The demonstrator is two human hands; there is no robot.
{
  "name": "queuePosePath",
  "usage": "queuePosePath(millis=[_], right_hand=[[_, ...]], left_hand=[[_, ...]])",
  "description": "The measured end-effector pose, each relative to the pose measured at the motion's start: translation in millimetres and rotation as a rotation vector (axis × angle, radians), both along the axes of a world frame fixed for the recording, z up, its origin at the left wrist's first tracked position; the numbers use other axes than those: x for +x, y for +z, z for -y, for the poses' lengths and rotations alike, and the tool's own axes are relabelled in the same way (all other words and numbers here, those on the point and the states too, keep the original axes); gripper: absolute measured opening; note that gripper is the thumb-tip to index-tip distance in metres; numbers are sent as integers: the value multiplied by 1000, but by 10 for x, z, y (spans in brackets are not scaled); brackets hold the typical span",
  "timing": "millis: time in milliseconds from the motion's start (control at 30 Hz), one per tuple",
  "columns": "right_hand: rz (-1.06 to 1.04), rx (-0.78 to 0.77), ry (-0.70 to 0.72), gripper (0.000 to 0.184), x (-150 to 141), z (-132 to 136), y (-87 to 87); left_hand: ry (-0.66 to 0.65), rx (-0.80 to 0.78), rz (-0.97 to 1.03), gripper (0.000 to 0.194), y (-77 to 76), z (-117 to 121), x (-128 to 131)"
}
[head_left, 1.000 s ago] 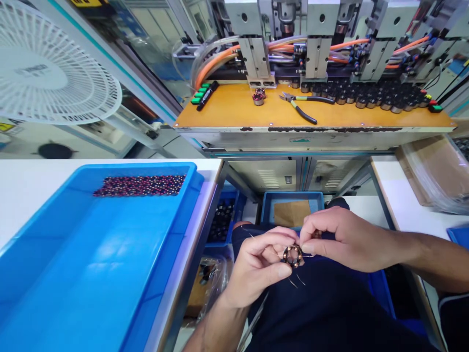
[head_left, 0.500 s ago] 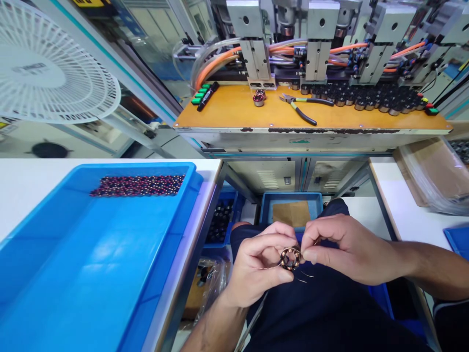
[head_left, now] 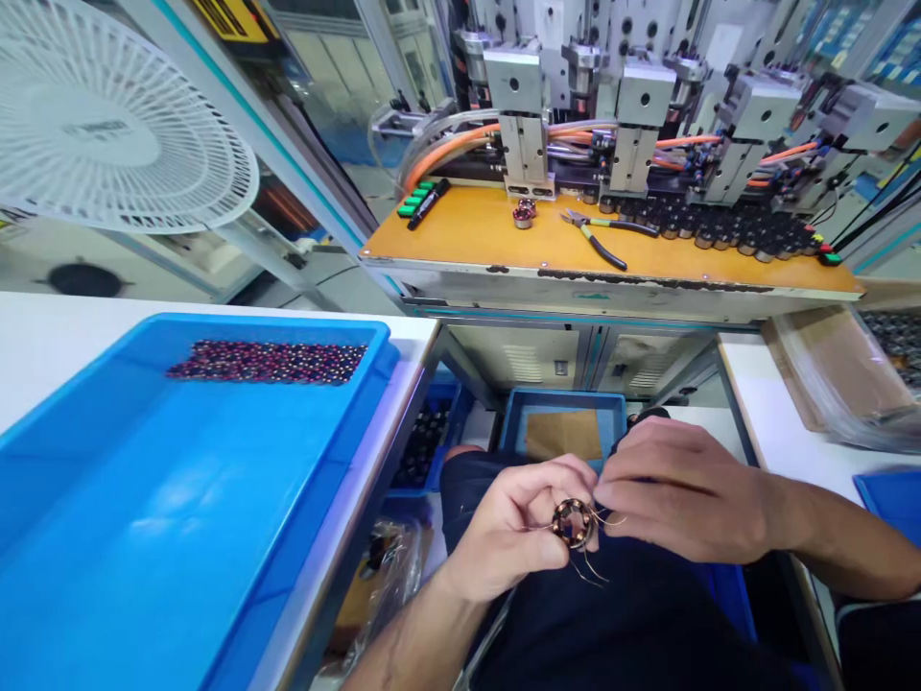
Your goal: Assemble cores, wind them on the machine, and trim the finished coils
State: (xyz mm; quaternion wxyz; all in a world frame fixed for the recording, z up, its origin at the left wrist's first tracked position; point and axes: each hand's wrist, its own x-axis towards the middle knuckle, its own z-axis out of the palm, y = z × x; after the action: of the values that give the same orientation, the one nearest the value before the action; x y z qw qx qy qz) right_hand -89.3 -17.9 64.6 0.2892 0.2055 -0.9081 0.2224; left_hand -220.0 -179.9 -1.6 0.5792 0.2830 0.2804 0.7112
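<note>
Nothing here can be read for certain. The white fan (head_left: 107, 125) has a label (head_left: 97, 130) on its hub with dark lettering, too blurred to make out, and the yellow sign (head_left: 231, 15) with black marks, high on the frame, is cut off and equally unreadable.

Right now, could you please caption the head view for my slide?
Left hand holds a copper-wound ring with loose wire ends, right hand close beside it.

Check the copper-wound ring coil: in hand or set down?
In hand: the copper-wound ring coil is held up in the fingers of the left hand, with the right hand close against it and thin wire ends sticking out below.
</note>
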Motion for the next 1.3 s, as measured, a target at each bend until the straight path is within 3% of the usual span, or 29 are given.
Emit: queuePosePath(millis=[267, 500, 633, 800, 867, 933, 1067, 1300], right_hand=[[-46, -30, 89, 10, -109, 28, -94], [-151, -125, 9, 6, -120, 99, -192], [-132, -289, -127, 8, -95, 245, -247], [-110, -449, -255, 8, -95, 368, -321], [-142, -439, -237, 9, -114, 368, -342], [-168, -409, -214, 9, -130, 353, -357], [-177, -367, -207, 9, -137, 330, -371], [-228, -281, -375, 11, -137, 369, -357]], left_hand=[[-40, -26, 63, 31, 3, -4, 10], [-9, -2, -3, 26, -30, -14, -25], [115, 38, -131, 29, -32, -32, -37], [363, 91, -457, 34, -25, -15, -31], [401, 76, -489, 40, -13, 1, -35], [352, 21, -479, 46, -2, 24, -50], [207, -65, -475, 24, 1, 84, -76], [323, 66, -405, 31, -13, 66, -22]])
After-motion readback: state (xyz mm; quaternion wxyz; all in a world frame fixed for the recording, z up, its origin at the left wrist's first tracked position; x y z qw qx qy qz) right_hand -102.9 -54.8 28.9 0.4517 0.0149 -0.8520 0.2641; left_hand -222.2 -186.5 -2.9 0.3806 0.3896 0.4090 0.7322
